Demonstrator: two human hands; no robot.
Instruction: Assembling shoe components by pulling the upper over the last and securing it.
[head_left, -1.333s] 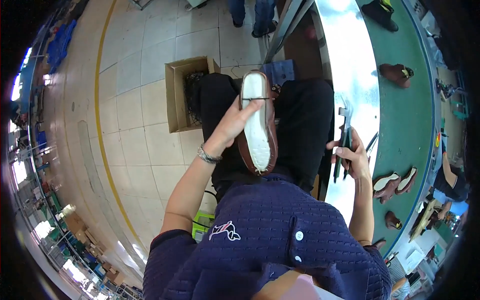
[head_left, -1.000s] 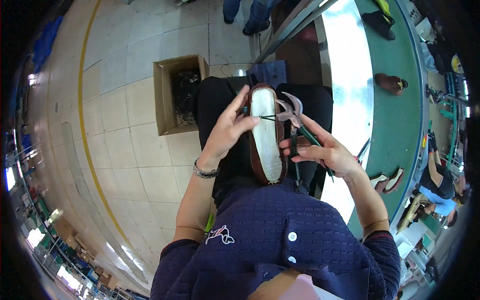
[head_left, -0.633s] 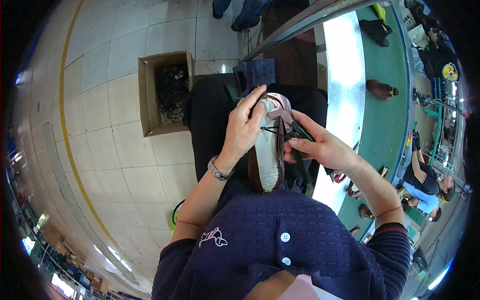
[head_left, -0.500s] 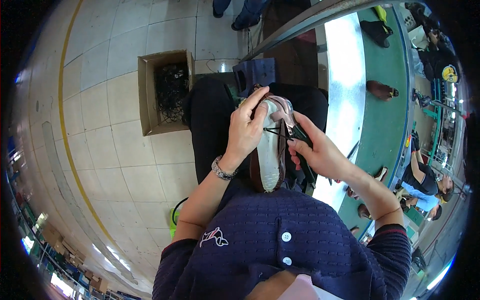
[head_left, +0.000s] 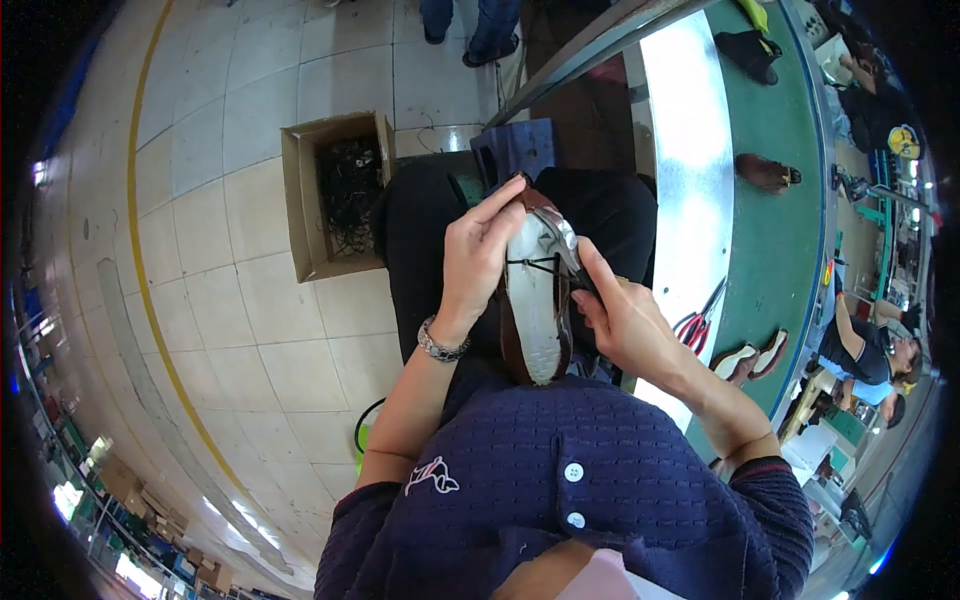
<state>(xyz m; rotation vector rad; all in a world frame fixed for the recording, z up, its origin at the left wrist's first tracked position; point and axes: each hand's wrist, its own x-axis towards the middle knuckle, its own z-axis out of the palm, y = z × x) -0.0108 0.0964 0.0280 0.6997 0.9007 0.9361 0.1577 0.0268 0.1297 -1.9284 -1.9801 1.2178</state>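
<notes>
A brown shoe [head_left: 537, 330] lies sole up in my lap, its pale sole facing me. My left hand [head_left: 475, 258] is closed round the far left part of the shoe, fingers along its far end. In my right hand [head_left: 625, 318] is a pair of pliers [head_left: 562, 238] with a shiny metal head and dark handles, mostly hidden by the fingers. The metal head rests at the sole's right edge, near the far end. A thin black cord [head_left: 535, 264] crosses the sole between my hands.
On my left an open cardboard box [head_left: 298, 205] holds a tangle of black strands. Along my right runs a metal-edged bench with a green top [head_left: 745, 225]; red-handled scissors [head_left: 692, 330], a brown shoe [head_left: 765, 173] and several others lie there. People sit beyond it; someone's legs [head_left: 490, 30] stand ahead.
The pliers' head has tipped lower along the sole's right edge, and more of the cord shows across the sole. My right hand has shifted slightly. The scissors have come into sight.
</notes>
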